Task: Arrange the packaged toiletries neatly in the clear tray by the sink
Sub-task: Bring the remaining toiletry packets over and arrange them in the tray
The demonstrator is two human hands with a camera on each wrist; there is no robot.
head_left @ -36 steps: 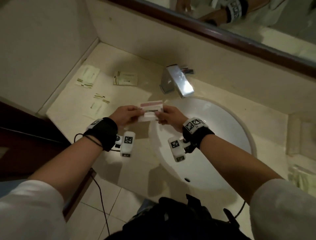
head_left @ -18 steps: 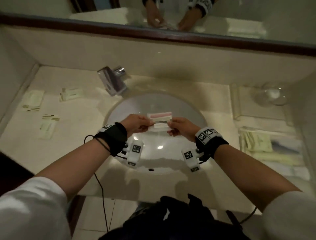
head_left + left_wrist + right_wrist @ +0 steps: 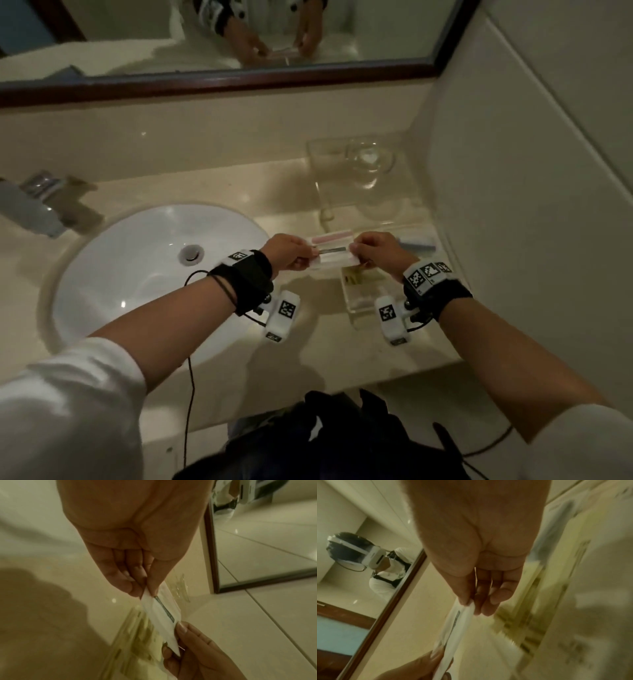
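Observation:
Both hands hold one flat white packet (image 3: 334,256) with a pink band and a dark stripe, level above the counter. My left hand (image 3: 312,256) pinches its left end and my right hand (image 3: 355,254) pinches its right end. The packet hangs over the near-left corner of the clear tray (image 3: 363,303), right of the sink. Greenish packets (image 3: 356,279) lie in the tray, and a bluish item (image 3: 416,241) lies at its far end. The left wrist view shows my left hand (image 3: 147,591) pinching the packet (image 3: 163,614). The right wrist view shows my right hand (image 3: 471,604) on the packet (image 3: 457,626).
The white sink basin (image 3: 154,267) lies to the left, with the chrome faucet (image 3: 34,202) at its far left. A glass tumbler (image 3: 370,161) sits on a clear stand behind the tray. A tiled wall (image 3: 513,205) closes the right side and a mirror (image 3: 137,41) hangs behind.
Both hands have carried the packet rightward, from the sink's left rim across the basin to above the clear tray. The head view swung right with them.

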